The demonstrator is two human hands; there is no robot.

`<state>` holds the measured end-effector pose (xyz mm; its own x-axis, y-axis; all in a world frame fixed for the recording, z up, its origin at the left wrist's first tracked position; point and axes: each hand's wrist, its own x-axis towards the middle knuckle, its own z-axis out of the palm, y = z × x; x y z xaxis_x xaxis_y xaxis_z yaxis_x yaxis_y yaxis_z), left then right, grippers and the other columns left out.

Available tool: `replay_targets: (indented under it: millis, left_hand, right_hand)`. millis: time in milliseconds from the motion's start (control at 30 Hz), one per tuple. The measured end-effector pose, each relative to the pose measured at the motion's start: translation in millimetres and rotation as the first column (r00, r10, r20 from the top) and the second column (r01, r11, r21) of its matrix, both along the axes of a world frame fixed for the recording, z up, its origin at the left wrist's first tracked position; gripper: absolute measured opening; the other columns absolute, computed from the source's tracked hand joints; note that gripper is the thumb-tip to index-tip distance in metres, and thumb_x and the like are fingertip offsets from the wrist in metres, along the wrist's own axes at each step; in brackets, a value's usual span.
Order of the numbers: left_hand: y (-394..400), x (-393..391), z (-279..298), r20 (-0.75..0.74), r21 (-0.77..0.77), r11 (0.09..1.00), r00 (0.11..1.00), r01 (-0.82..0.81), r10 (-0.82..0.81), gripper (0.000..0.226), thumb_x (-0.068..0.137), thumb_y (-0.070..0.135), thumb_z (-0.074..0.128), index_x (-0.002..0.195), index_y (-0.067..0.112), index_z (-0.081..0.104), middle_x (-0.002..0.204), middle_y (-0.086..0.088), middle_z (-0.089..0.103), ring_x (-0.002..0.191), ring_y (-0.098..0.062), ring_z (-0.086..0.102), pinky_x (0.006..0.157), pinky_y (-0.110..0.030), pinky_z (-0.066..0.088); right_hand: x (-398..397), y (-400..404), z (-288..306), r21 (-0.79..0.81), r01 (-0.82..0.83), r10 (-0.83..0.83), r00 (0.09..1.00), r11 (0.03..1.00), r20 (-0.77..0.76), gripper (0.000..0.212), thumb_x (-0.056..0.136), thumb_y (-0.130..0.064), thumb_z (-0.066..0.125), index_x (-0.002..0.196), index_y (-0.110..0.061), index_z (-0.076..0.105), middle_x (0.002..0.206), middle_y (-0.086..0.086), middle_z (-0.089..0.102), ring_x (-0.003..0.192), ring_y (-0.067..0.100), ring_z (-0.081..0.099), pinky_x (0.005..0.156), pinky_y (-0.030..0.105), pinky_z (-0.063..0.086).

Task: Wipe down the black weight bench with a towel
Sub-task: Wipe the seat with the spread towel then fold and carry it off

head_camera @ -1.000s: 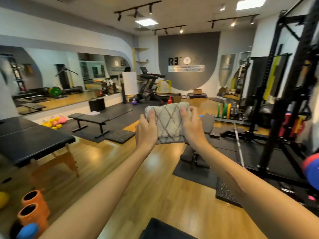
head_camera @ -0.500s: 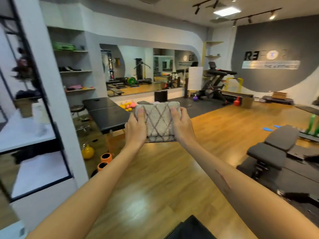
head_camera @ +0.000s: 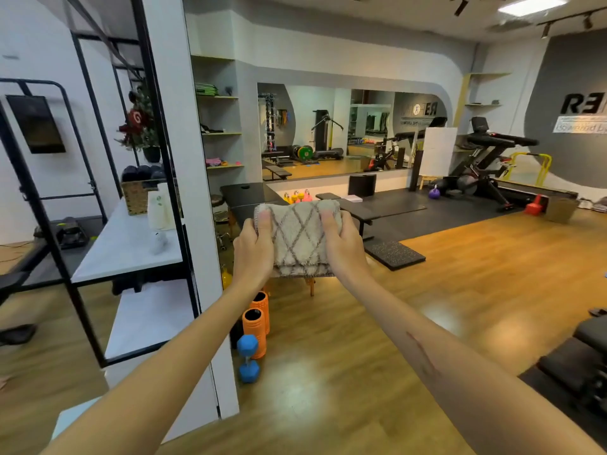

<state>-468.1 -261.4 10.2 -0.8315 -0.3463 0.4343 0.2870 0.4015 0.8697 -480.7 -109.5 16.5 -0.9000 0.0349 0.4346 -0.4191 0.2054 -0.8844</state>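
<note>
1. Since half a second ago the view has swung further left: the shelf frame now fills the 9 o'clock side, and the bench has slid out to the 4 o'clock edge, while the towel stays held up at centre.
2. Towel: folded, fluffy, pale with a dark diamond pattern. It looks light, soft and limp, unlikely to slip or to be damaged. It would sag if held by one corner, so gripping the folded wad across its width, or pressing it under a flat palm, suits wiping best.
3. Left hand: curled round the towel's 9 o'clock edge, thumb across the front face, fingers hidden behind.
4. Right hand: curled round the 3 o'clock edge likewise, thumb on the front.
5. Bench: black padded, on the floor at 4 o'clock, well apart from the towel; by this look no wiping has begun.
</note>
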Motion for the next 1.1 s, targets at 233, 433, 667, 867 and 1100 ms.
replay_targets:
  millis: [233, 433, 667, 867, 1100]
  left_hand:
    - [-25, -60, -2, 0.015, -0.012, 1.0, 1.0, 0.002, -0.001, 0.048, 0.1, 0.056, 0.022, 0.11, 0.019, 0.05, 0.11, -0.004, 0.056, 0.106, -0.018, 0.051, 0.081, -0.029, 0.038]
    - [-27, -136, -10, -0.004, -0.015, 1.0, 1.0, -0.013, 0.013, 0.045, 0.101, 0.054, 0.02, 0.108, 0.02, 0.05, 0.107, 0.0, 0.054, 0.101, -0.013, 0.048, 0.071, -0.019, 0.035]
    - [-15, -238, -17, -0.039, -0.032, 0.999, 0.999, -0.009, 0.008, 0.048, 0.103, 0.048, 0.024, 0.11, 0.01, 0.052, 0.093, 0.002, 0.054, 0.079, 0.002, 0.048, 0.059, -0.006, 0.039]
    - [-14, -315, -19, -0.042, -0.007, 1.0, 0.999, 0.012, -0.012, 0.046, 0.103, 0.049, 0.023, 0.108, 0.012, 0.051, 0.099, -0.003, 0.057, 0.084, -0.001, 0.052, 0.069, -0.018, 0.043]
    - [-21, -419, -16, -0.006, -0.001, 0.999, 0.999, 0.039, -0.039, 0.047, 0.103, 0.047, 0.023, 0.11, 0.01, 0.05, 0.088, 0.008, 0.052, 0.078, -0.001, 0.051, 0.057, -0.011, 0.037]
  right_hand:
    - [-65, -24, -7, -0.012, 0.001, 0.0, 1.0, 1.0, 0.022, 0.033, 0.101, -0.054, 0.039, 0.107, -0.024, 0.051, 0.096, -0.012, 0.059, 0.088, 0.001, 0.056, 0.076, 0.028, 0.048]
    - [-142, -24, -10, 0.01, -0.013, 0.013, 1.0, 1.0, 0.015, 0.035, 0.102, -0.051, 0.039, 0.112, -0.02, 0.052, 0.096, -0.014, 0.057, 0.087, -0.004, 0.053, 0.063, 0.015, 0.038]
    - [-247, -11, -16, 0.023, -0.014, 0.013, 0.999, 1.0, 0.041, 0.034, 0.102, -0.051, 0.039, 0.11, -0.021, 0.051, 0.096, -0.012, 0.058, 0.087, -0.002, 0.055, 0.062, 0.016, 0.041]
    - [-323, -8, -14, 0.061, -0.002, -0.001, 0.999, 0.998, 0.047, 0.03, 0.103, -0.047, 0.039, 0.103, -0.019, 0.05, 0.09, -0.011, 0.055, 0.08, -0.002, 0.053, 0.056, 0.006, 0.039]
    - [-432, -18, -18, 0.042, 0.016, -0.017, 0.999, 0.999, 0.04, 0.036, 0.103, -0.049, 0.04, 0.115, -0.018, 0.053, 0.098, -0.009, 0.06, 0.089, 0.004, 0.059, 0.065, 0.016, 0.045]
